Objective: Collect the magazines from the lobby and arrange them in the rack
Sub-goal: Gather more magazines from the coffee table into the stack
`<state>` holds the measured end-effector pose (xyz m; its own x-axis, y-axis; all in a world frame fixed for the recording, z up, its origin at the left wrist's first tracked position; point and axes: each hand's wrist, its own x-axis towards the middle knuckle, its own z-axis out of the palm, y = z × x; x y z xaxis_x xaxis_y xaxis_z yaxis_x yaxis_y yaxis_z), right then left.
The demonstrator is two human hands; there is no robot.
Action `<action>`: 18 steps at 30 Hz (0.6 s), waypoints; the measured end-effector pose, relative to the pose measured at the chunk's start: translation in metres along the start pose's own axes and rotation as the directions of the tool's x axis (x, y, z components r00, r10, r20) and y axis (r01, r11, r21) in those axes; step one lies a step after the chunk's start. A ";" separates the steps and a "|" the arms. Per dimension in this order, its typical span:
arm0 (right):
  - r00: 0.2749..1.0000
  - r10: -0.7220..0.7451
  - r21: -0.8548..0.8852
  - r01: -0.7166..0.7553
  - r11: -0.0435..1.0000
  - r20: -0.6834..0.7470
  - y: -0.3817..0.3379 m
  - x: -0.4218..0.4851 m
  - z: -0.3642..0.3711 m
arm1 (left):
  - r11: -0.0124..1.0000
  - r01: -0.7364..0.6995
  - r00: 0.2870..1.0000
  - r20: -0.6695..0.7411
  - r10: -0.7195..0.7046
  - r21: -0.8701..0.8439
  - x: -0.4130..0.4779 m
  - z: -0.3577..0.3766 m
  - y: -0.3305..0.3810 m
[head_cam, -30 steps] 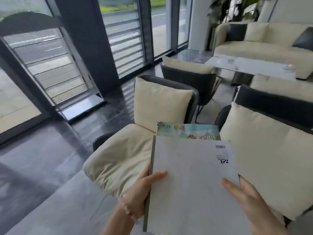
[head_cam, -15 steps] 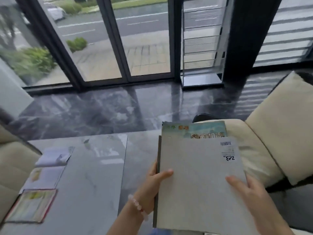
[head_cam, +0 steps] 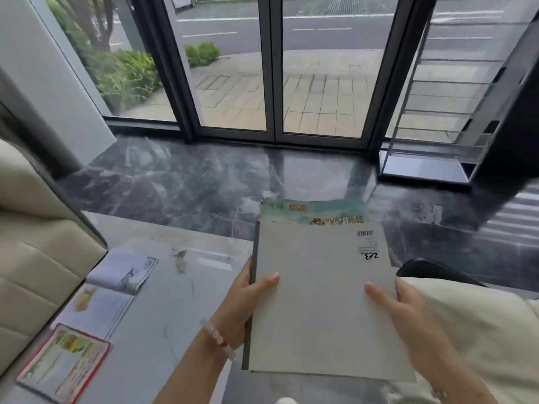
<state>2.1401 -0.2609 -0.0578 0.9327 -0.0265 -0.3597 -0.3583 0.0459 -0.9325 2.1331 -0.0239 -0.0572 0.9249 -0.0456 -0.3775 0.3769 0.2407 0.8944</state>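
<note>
Currently I hold grey magazine (head_cam: 318, 298) flat at chest level, green-covered magazine (head_cam: 313, 214) beneath, top edge poking out. Left hand (head_cam: 242, 301) clamps spine edge, thumb on cover. Right hand (head_cam: 408, 310) grips right edge, thumb on top. Three more magazines on marble table (head_cam: 175, 301), lower left: lilac one (head_cam: 125, 271), pale one (head_cam: 96, 309), red-bordered one (head_cam: 64, 363). Clear rack (head_cam: 437, 112) stands by window, upper right.
</note>
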 end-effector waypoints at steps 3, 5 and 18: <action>0.999 -0.015 -0.006 0.015 1.000 0.030 -0.030 0.056 0.013 | 1.000 -0.013 1.000 -0.021 0.013 -0.016 0.055 -0.006 0.032; 0.998 -0.019 -0.010 0.020 1.000 0.058 -0.052 0.098 0.018 | 0.999 -0.013 0.999 -0.036 0.011 -0.045 0.094 -0.008 0.051; 0.934 0.033 -0.261 0.065 0.963 0.355 -0.155 0.432 0.080 | 0.954 -0.128 0.943 -0.331 0.033 -0.271 0.343 -0.028 0.125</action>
<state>2.6015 -0.1994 -0.0659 0.8742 0.3317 -0.3547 -0.2948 -0.2180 -0.9304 2.4958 0.0181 -0.0812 0.8678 0.2860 -0.4063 0.2273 0.4987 0.8365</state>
